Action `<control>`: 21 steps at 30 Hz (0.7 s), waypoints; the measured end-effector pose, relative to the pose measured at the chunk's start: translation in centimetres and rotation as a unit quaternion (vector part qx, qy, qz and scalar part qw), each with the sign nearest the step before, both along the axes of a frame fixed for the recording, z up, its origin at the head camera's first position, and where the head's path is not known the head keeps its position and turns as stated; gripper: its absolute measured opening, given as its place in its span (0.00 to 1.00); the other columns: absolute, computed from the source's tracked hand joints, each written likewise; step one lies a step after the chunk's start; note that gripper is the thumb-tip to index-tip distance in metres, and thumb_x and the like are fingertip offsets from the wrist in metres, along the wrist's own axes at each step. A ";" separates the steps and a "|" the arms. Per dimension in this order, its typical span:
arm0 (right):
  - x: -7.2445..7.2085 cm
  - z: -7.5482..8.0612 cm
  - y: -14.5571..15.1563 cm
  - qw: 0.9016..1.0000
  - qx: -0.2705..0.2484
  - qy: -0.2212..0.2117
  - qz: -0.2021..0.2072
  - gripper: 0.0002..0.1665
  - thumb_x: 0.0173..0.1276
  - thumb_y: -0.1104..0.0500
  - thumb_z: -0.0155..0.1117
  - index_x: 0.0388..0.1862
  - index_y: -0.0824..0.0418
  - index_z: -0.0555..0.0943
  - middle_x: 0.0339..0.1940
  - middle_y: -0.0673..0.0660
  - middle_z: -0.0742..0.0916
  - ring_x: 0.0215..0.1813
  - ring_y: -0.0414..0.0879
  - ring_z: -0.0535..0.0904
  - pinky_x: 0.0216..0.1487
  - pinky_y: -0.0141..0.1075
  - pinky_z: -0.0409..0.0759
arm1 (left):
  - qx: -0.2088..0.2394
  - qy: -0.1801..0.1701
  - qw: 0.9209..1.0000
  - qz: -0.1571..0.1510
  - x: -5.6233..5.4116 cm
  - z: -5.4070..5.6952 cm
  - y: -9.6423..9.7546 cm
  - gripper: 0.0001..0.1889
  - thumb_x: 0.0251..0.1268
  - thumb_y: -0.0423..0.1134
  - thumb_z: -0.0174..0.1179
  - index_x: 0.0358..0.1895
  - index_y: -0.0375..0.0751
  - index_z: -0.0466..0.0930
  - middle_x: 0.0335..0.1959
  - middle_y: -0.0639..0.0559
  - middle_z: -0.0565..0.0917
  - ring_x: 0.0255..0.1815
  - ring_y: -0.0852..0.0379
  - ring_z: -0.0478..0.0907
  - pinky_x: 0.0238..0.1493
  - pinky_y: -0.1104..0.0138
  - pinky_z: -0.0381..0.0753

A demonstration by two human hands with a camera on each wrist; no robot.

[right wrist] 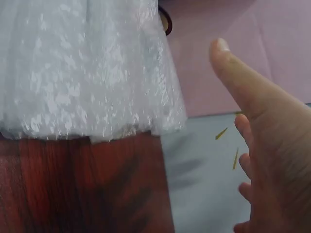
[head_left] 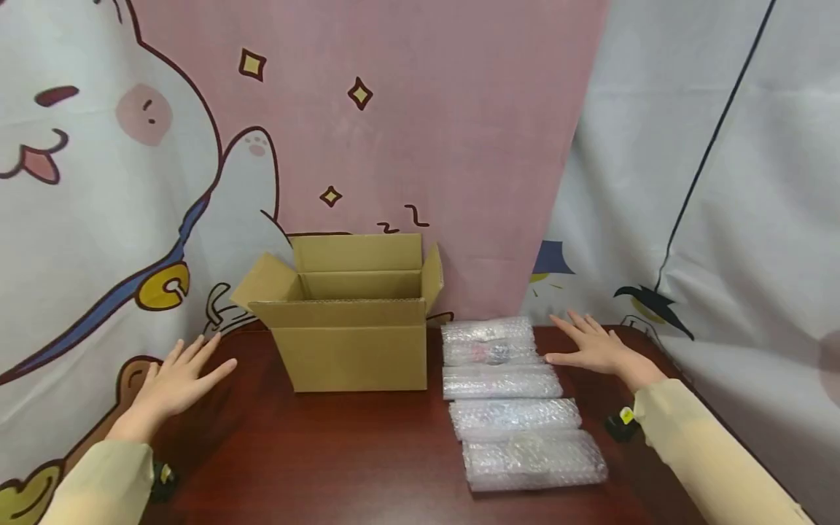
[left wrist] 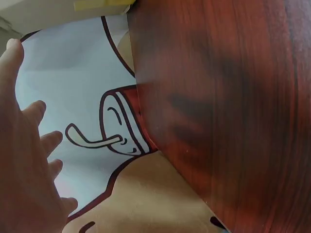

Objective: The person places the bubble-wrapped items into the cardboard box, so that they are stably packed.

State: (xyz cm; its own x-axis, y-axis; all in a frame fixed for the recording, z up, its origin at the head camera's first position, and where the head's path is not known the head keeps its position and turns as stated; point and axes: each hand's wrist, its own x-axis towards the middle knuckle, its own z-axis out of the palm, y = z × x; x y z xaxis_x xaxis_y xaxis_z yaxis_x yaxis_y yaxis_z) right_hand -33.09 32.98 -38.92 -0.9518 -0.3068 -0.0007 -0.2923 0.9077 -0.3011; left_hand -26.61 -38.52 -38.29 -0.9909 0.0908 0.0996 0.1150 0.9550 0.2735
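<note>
Spread fingers mark my left hand, which hovers over the table's left side and holds nothing. To its right stands an open cardboard box, flaps folded outward. Over on the right, my right hand is likewise spread and bare, beside a column of several bubble-wrapped packs. The nearest bubble-wrapped pack lies toward the front. What the wrap covers is mostly blurred, with a hint of red and dark in the back one. In the right wrist view, bubble wrap lies apart from the thumb.
A dark red wooden table carries everything. Behind it hangs a printed cloth with a cartoon cat, close to the box's back. White cloth hangs along the right edge. Small dark wrist devices sit under the sleeves.
</note>
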 end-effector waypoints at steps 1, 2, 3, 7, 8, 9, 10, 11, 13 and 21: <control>0.2 0.2 -0.3 1.000 -0.007 0.000 0.011 0.57 0.61 0.29 0.60 0.80 0.55 0.51 0.77 0.71 0.47 0.74 0.75 0.38 0.59 0.77 0.37 | -0.003 0.000 1.000 0.000 0.1 0.0 0.0 0.45 0.69 0.69 0.41 0.79 0.48 0.39 0.75 0.28 0.47 0.73 0.24 0.34 0.56 0.25 0.31; 0.3 0.3 -0.7 1.000 -0.015 0.000 0.023 0.57 0.61 0.31 0.62 0.80 0.55 0.51 0.78 0.71 0.47 0.74 0.75 0.39 0.59 0.77 0.38 | -0.009 0.001 1.000 0.000 0.3 0.1 0.0 0.44 0.69 0.69 0.41 0.79 0.48 0.39 0.75 0.28 0.47 0.73 0.24 0.34 0.56 0.25 0.31; 0.5 0.5 -1.0 0.999 -0.022 0.001 0.036 0.57 0.60 0.32 0.63 0.79 0.55 0.52 0.78 0.70 0.48 0.74 0.74 0.40 0.60 0.76 0.40 | -0.015 0.003 1.000 -0.001 0.5 0.3 0.0 0.44 0.69 0.69 0.42 0.79 0.49 0.39 0.75 0.28 0.47 0.73 0.24 0.34 0.56 0.25 0.31; 1.8 1.0 -2.7 0.995 -0.045 0.011 0.090 0.58 0.58 0.34 0.68 0.79 0.55 0.54 0.78 0.69 0.49 0.74 0.72 0.43 0.61 0.73 0.49 | -0.041 0.019 0.999 -0.009 1.3 1.6 0.0 0.43 0.69 0.68 0.43 0.79 0.52 0.40 0.75 0.30 0.50 0.73 0.25 0.35 0.56 0.25 0.33; 2.4 1.2 -3.1 0.993 -0.050 0.014 0.104 0.59 0.57 0.35 0.69 0.79 0.55 0.54 0.78 0.69 0.50 0.74 0.72 0.44 0.61 0.73 0.52 | -0.044 0.025 0.999 -0.012 1.6 2.1 0.1 0.43 0.69 0.68 0.43 0.79 0.52 0.41 0.75 0.30 0.50 0.73 0.26 0.35 0.56 0.25 0.34; 3.0 1.3 -3.4 0.991 -0.056 0.018 0.117 0.59 0.56 0.35 0.71 0.79 0.55 0.55 0.78 0.69 0.51 0.74 0.72 0.45 0.61 0.72 0.54 | -0.045 0.030 0.998 -0.014 1.8 2.6 0.1 0.42 0.70 0.68 0.43 0.79 0.52 0.42 0.75 0.31 0.51 0.74 0.27 0.35 0.56 0.25 0.34; 3.6 1.4 -3.8 0.989 -0.060 0.019 0.130 0.59 0.55 0.36 0.72 0.79 0.55 0.55 0.78 0.68 0.51 0.74 0.71 0.46 0.61 0.71 0.55 | -0.044 0.035 0.998 -0.016 2.0 3.1 0.2 0.42 0.70 0.67 0.43 0.79 0.52 0.43 0.75 0.31 0.51 0.74 0.27 0.34 0.57 0.25 0.34; 4.3 1.5 -4.2 0.987 -0.064 0.021 0.144 0.60 0.54 0.36 0.72 0.79 0.54 0.56 0.78 0.68 0.52 0.74 0.71 0.47 0.61 0.70 0.57 | -0.045 0.041 0.998 -0.019 2.2 3.7 0.3 0.41 0.71 0.66 0.43 0.79 0.51 0.45 0.75 0.31 0.52 0.74 0.28 0.34 0.57 0.25 0.34; 5.7 1.5 -4.9 0.981 -0.071 0.028 0.177 0.60 0.51 0.36 0.74 0.78 0.53 0.57 0.77 0.69 0.54 0.73 0.72 0.50 0.59 0.70 0.60 | -0.044 0.053 0.997 -0.024 2.6 5.0 0.4 0.39 0.72 0.64 0.43 0.79 0.49 0.48 0.75 0.31 0.53 0.74 0.28 0.34 0.58 0.26 0.34; 9.8 0.0 -6.4 0.960 -0.067 0.011 0.270 0.54 0.47 0.36 0.76 0.74 0.43 0.66 0.75 0.59 0.64 0.69 0.65 0.63 0.53 0.65 0.71 | -0.040 0.156 0.986 -0.046 3.0 10.4 1.2 0.30 0.77 0.54 0.43 0.71 0.36 0.65 0.68 0.27 0.64 0.73 0.27 0.46 0.61 0.29 0.44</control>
